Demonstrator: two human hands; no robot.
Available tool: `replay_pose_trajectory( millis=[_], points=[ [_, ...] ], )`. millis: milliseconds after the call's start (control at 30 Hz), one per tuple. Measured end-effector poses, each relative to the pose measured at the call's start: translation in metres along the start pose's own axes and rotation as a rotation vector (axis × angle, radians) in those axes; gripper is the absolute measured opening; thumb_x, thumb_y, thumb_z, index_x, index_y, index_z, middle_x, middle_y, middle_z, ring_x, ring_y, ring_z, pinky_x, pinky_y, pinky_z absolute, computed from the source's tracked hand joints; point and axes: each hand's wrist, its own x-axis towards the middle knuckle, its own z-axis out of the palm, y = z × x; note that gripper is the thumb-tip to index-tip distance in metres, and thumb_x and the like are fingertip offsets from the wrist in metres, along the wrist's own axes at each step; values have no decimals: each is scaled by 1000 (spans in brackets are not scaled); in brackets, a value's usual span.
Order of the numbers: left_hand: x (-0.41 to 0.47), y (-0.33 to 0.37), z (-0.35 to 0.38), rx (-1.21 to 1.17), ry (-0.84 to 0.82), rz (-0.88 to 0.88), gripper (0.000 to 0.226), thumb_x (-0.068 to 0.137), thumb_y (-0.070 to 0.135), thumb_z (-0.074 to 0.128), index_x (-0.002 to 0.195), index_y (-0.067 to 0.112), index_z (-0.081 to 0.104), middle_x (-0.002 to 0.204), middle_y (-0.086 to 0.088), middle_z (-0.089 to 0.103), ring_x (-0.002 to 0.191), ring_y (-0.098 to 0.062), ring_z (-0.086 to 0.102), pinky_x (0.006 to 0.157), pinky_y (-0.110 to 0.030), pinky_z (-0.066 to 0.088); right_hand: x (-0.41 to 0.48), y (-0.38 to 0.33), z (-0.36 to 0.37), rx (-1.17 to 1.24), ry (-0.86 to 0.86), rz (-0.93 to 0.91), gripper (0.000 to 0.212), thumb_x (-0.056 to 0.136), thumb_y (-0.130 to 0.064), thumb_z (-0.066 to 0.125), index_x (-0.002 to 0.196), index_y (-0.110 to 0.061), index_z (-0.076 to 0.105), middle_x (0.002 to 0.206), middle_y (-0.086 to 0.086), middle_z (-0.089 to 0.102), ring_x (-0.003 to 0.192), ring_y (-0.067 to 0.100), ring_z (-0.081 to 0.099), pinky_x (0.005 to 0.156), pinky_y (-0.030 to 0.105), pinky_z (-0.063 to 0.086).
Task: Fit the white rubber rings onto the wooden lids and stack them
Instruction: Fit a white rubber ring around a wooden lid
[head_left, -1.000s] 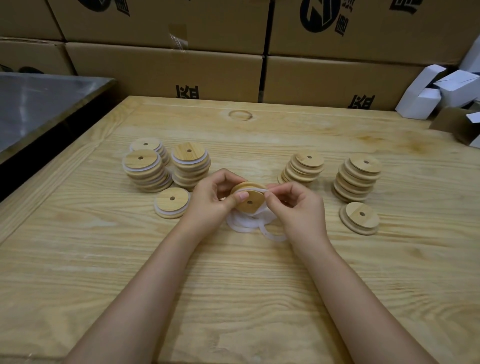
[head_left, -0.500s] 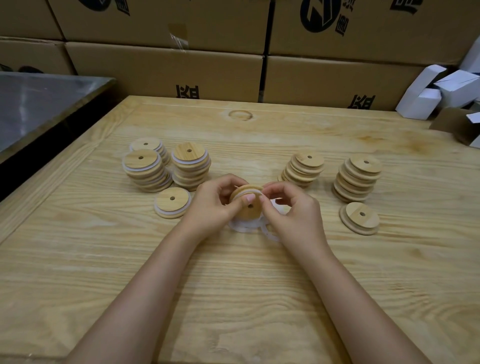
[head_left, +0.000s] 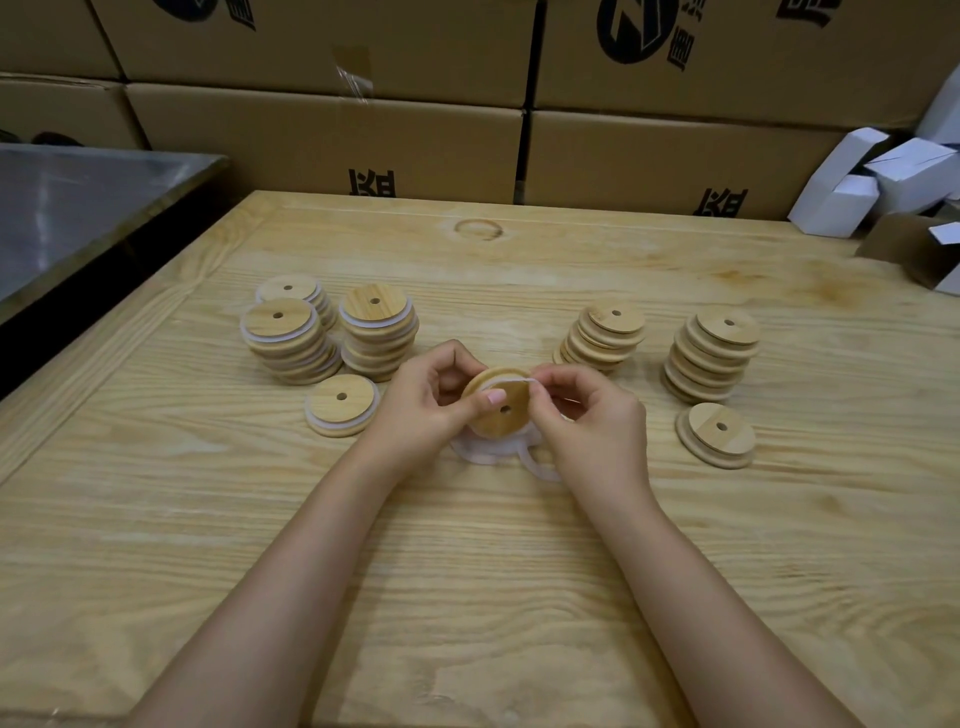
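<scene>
Right now the wooden lid (head_left: 506, 415) is held tilted just above the middle of the table (head_left: 467, 571). A white ring (head_left: 511, 382) is stretched across its upper edge and only partly seated.

The likely trouble, as I judge it, is the ring springing off that edge. It looks thin and taut, so if the pinch slips before the band settles round the rim, it could jump free or seat twisted.

The left hand (head_left: 426, 400) grips the lid by its left rim, with the thumb pressed on the face near the hole and the fingers curled behind. The right hand (head_left: 592, 421) pinches the ring at the lid's upper right, fingers tightly curled.

Loose rings (head_left: 488, 449) lie on the table directly beneath the lid. Ringed stacks (head_left: 291, 332) stand to the left and bare stacks (head_left: 711, 353) to the right, both apart from the hands.
</scene>
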Motion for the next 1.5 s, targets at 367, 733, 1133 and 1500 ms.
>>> replay_pose_trajectory(
  millis=[367, 733, 1133, 1500],
  points=[
    [1, 0, -4, -20, -14, -3, 20, 81, -10, 62, 84, 7, 55, 69, 9, 69, 71, -6, 63, 68, -18, 51, 4, 0, -4, 160, -47, 62, 13, 81, -1, 68, 78, -13, 71, 86, -8, 71, 82, 0, 66, 71, 9, 47],
    [0, 1, -3, -15, -41, -1, 22, 81, -4, 66, 96, 12, 63, 83, 8, 72, 82, -6, 67, 73, -18, 52, 1, -1, -7, 79, -101, -61, 15, 80, -4, 71, 77, -19, 69, 84, -11, 70, 87, 1, 66, 79, 18, 52],
    [2, -2, 2, -102, 2, -32, 21, 82, -4, 64, 97, 10, 61, 76, 4, 73, 74, -5, 67, 67, -17, 51, -2, 2, 2, -42, 6, -39, 19, 79, -6, 69, 76, -25, 67, 72, -13, 68, 68, 0, 64, 67, 15, 51],
    [2, -2, -1, -200, 2, -25, 20, 81, 0, 62, 98, 10, 60, 85, -1, 70, 80, -10, 66, 71, -22, 53, 2, -2, -6, 196, -78, 56, 16, 81, -8, 70, 78, -24, 72, 80, -10, 73, 80, 2, 68, 70, 12, 49]
  ],
)
